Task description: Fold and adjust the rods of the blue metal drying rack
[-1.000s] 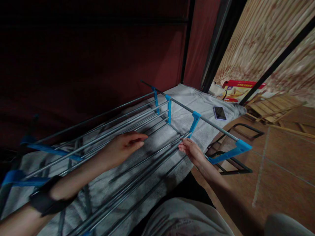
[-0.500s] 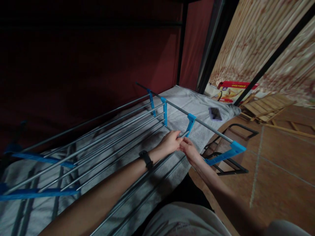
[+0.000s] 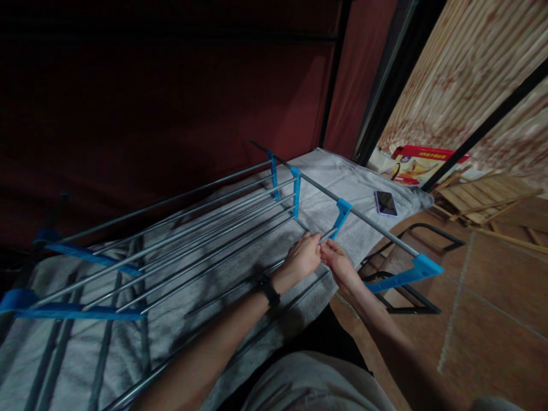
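A rack of grey metal rods with blue plastic brackets lies on its side over a grey blanket. My left hand, with a black watch on the wrist, is closed on a thin metal rod beside a blue bracket. Close against it, my right hand pinches at the same spot, its fingertips touching those of the left. My fingers hide most of the rod there. Another blue bracket sticks out past my right forearm.
A phone rests on the blanket at the right. Beyond the edge stand a black-framed folding chair, slatted wood and a red and yellow box on the tiled floor. A dark red panel rises behind the rack.
The whole scene, rack and hands included, has shifted right in the view. Both hands keep their place beside the same bracket, with only slight movement of the fingers.
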Motion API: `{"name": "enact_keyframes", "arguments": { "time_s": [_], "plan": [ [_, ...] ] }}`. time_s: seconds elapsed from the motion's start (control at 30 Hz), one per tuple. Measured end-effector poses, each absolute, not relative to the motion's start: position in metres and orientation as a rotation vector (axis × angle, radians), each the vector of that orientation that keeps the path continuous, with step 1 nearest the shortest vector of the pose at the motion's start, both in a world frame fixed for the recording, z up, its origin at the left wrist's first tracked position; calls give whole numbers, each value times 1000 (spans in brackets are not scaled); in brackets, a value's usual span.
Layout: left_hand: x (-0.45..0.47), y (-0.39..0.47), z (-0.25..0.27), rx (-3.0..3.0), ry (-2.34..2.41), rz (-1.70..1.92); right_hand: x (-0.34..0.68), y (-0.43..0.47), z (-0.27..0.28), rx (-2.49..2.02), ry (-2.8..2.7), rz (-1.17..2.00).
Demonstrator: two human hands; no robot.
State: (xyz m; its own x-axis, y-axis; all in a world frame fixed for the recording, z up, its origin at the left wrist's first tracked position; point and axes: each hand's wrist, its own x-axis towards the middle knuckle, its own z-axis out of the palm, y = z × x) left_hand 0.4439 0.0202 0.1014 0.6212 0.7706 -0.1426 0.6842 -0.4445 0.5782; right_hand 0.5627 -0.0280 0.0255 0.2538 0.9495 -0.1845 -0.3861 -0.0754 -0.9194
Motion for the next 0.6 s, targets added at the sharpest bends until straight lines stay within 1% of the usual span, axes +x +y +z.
{"name": "enact_keyframes", "arguments": {
  "time_s": [0.13,0.23,0.3,0.43,0.47,0.53,0.6],
  "plan": [
    [447,25,94,2272,1129,207,570,-27,21,-1192,-669,1251],
    [448,26,89,2319,1145,206,581,-29,6,-1281,-699,1213],
    [449,22,88,2394,1169,217,590,-33,-5,-1358,-748,1071],
    [450,4,89,2635,1252,252,611,-37,-18,-1509,-892,588],
    [450,0,90,2708,1263,272,615,-35,-17,-1536,-924,508],
    [450,-5,90,2836,1254,309,621,-28,-14,-1555,-972,453],
    [450,-7,89,2897,1230,335,623,-21,-10,-1548,-991,490]
  ]
}}
